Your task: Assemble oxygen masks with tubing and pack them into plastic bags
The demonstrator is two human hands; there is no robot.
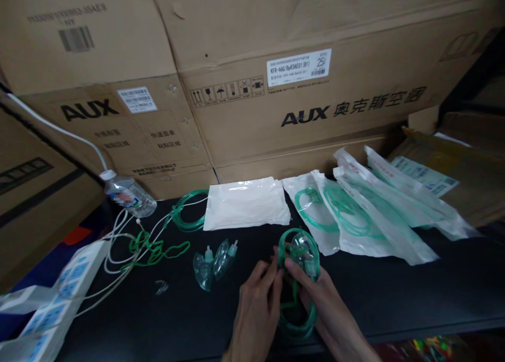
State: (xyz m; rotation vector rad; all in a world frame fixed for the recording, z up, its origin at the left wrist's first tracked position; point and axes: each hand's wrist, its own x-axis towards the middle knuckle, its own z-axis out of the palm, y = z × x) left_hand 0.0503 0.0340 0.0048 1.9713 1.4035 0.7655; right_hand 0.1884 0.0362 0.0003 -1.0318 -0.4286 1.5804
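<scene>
A coil of green oxygen tubing (313,314) is between my hands, above the front of the black table, with a clear oxygen mask (303,244) inside its upper loop. My left hand (258,299) pinches the coil's left side, its fingertips partly hidden behind one another. From the right, my right hand (321,293) grips the coil, the thumb lying across it and the other fingers mostly hidden. Left of my hands, a clear mask (224,259) and another clear mask (203,270), both with pale green connectors, lie on the table.
Behind are a white packet (246,204), a loose green tubing coil (189,212) and several clear bags (355,209) of green tubing. A tangled green strap (155,249), white cables, a power strip (65,299) and a tilted bottle (130,193) are leftward. Large AUX cartons (244,136) form the back wall.
</scene>
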